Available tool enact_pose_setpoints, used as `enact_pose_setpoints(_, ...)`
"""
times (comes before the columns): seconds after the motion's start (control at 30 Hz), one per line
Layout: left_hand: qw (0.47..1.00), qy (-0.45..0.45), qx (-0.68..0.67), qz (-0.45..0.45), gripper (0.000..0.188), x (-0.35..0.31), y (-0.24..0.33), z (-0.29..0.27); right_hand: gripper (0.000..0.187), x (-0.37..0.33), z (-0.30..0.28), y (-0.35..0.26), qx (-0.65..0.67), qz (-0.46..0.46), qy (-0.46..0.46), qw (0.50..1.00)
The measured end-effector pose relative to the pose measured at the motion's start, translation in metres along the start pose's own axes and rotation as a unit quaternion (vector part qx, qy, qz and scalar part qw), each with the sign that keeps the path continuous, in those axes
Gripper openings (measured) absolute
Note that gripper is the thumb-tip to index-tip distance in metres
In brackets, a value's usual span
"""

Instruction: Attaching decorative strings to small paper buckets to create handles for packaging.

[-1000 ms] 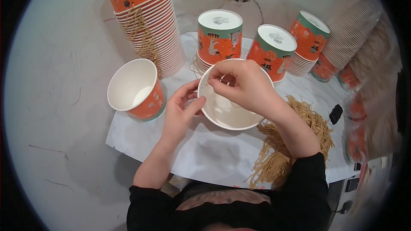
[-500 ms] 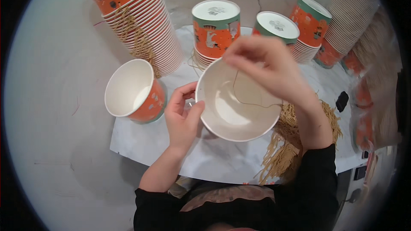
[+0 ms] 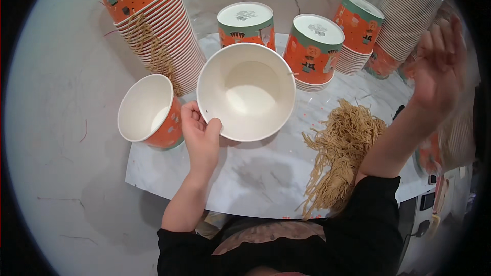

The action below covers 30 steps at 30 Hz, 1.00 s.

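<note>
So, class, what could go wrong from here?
Only the left hand visibly grips the held bucket, at its rim, so it might slip or twist. The right hand appears close to the wrapped bucket stack and could bump it, though depth is unclear. Loose yarn strands beside the right forearm could snag.

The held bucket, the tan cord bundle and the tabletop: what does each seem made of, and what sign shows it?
Bucket: probably coated paperboard, smooth with a soft sheen; white rolled rim.
Tan cord bundle: matte twine, perhaps cotton or another fibre; thin, limp strands.
Tabletop: glossy, grey-veined like marble; stone or printed sheet, unclear.
</note>
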<state>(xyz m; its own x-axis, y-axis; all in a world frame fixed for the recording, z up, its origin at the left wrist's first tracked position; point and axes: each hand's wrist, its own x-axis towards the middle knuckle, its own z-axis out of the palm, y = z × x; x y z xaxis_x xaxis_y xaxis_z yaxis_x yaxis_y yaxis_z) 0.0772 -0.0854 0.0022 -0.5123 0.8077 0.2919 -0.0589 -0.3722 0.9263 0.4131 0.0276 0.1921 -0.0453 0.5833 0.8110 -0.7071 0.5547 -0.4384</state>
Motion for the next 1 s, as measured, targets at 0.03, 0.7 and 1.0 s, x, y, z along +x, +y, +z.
enact_pose_setpoints(0.03, 1.000, 0.011, -0.001, -0.006, 0.034, 0.000, 0.001, -0.001, 0.031, 0.001, -0.006, -0.007, -0.024, -0.033, -0.018, 0.999)
enact_pose_setpoints(0.7, 0.996, -0.050, -0.075, 0.000, 0.037, -0.015, 0.006, 0.015, 0.014, -0.090, 0.101, 0.149, -0.353, 0.195, -0.240, 0.883)
enact_pose_setpoints(1.0, 0.993, -0.067, -0.085, -0.050, 0.042, -0.023, 0.006, 0.023, 0.015, -0.109, 0.091, 0.178, -0.353, 0.282, -0.245, 0.858)
